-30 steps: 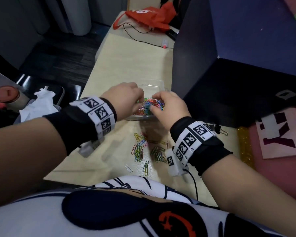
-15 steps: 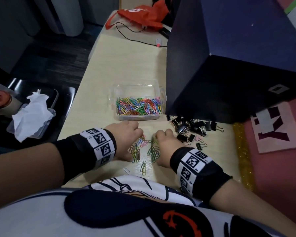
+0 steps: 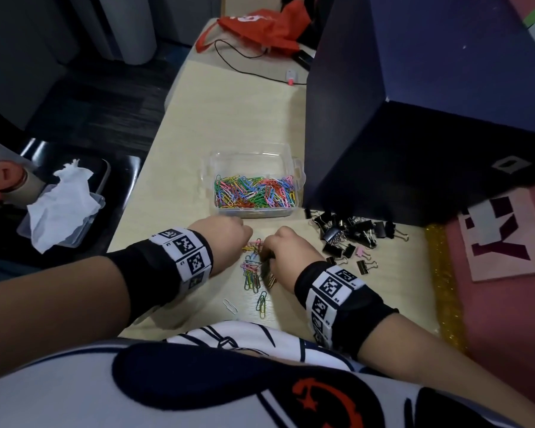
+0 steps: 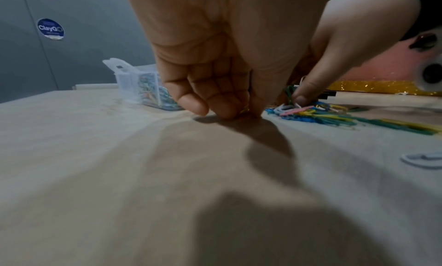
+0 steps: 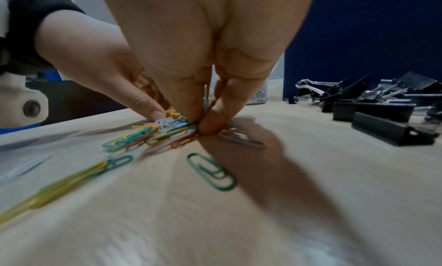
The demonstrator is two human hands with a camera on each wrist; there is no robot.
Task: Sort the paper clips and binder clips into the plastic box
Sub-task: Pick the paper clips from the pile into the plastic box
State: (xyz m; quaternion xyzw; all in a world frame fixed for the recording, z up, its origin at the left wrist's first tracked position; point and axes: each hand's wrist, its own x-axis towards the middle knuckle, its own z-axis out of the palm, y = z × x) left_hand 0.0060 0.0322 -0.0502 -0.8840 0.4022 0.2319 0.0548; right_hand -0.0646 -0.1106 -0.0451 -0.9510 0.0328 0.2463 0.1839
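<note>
A clear plastic box [image 3: 297,176] in the middle of the table holds a heap of coloured paper clips [image 3: 255,193]. Nearer me lies a small pile of loose paper clips [image 3: 251,273], with a few strays by the table's front edge. My left hand [image 3: 244,239] has curled fingers, tips on the table at the pile's left end, pinching a yellow clip [image 4: 244,110]. My right hand [image 5: 201,124] pinches a bunch of clips between thumb and fingers at the pile's right side. One green clip [image 5: 211,171] lies apart. Black binder clips [image 3: 352,233] sit in a heap to the right.
A tall dark blue box [image 3: 414,118] stands right of the plastic box, directly behind the binder clips. A red bag [image 3: 260,23] and a cable lie at the table's far end. A tray with tissue [image 3: 59,205] sits off the table's left edge.
A second ago both hands were over the plastic box. They came back toward me to the loose pile, and have now drawn together and pinched into it.
</note>
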